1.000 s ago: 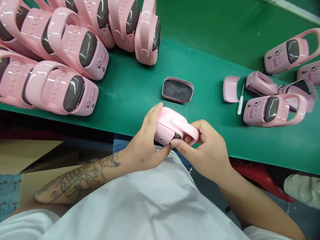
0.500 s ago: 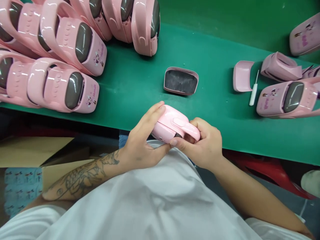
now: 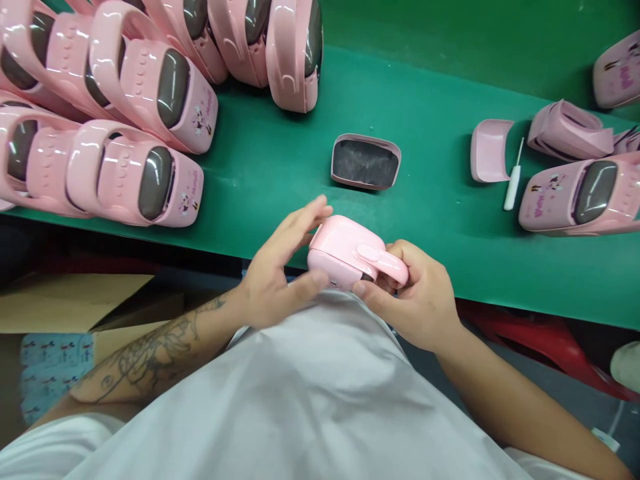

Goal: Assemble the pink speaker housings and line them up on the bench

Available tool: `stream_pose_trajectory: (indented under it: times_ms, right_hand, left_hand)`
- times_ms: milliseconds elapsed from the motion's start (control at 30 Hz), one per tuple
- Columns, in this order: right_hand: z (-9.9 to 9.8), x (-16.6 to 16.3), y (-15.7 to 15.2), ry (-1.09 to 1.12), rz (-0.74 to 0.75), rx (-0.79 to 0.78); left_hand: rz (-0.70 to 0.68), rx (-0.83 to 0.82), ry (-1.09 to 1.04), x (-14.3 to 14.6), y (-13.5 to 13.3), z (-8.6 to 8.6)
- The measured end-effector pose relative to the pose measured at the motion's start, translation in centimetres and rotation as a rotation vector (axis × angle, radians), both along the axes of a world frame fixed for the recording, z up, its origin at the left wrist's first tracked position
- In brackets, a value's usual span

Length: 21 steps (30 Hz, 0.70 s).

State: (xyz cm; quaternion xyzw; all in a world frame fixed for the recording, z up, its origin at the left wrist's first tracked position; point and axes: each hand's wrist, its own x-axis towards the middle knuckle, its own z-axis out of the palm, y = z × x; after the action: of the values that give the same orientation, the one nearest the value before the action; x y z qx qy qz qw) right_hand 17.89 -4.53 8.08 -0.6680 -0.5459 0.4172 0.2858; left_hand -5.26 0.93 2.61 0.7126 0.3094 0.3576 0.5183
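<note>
A glossy pink plastic housing with a loop handle point(image 3: 345, 250) is held just in front of my body, over the table's front edge. My right hand point(image 3: 417, 287) grips it at the handle end, thumb below and fingers curled around the handle. My left hand point(image 3: 283, 273) is spread at the other end, thumb and fingers apart; whether its fingertips touch the housing I cannot tell. A small dark part shows beside my right thumb. Just beyond lies a shallow pink shell with a dark inside point(image 3: 366, 162) on the green table point(image 3: 425, 220).
Several finished-looking pink housings with dark windows point(image 3: 173, 90) crowd the left side. To the right are a curved pink cover point(image 3: 491, 151), a white-handled screwdriver point(image 3: 513, 187), a pink housing point(image 3: 560, 197) and more pink parts point(image 3: 570, 130). A cardboard box point(image 3: 65, 300) stands below the table.
My left hand has loosened and drawn back left from the housing, its thumb coming off the near side. My right hand still holds the handle end. The view has shifted slightly.
</note>
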Motion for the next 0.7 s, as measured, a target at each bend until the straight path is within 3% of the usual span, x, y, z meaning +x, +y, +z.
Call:
stream_pose_trajectory:
  times_ms: [133, 300, 433, 567, 700]
  right_hand:
    - [-0.2, 0.2, -0.3, -0.008, 0.001, 0.015]
    - [-0.2, 0.2, -1.0, -0.025, 0.051, -0.012]
    - [-0.4, 0.4, -1.7, -0.091, 0.056, 0.069]
    - [0.5, 0.1, -1.7, -0.242, 0.112, 0.227]
    - [2.1, -0.2, -0.9, -0.279, 0.304, 0.092]
  left_hand:
    - [-0.118, -0.406, -0.155, -0.2, 1.4, -0.8]
    - [-0.147, -0.531, -0.265, 0.9, 1.1, -0.7]
    - [-0.123, -0.535, -0.289, 0.9, 0.5, -0.1]
    - [-0.164, -0.422, -0.19, 0.5, 0.2, -0.1]
    - [-0.23, -0.222, -0.15, 0.7, 0.4, -1.2]
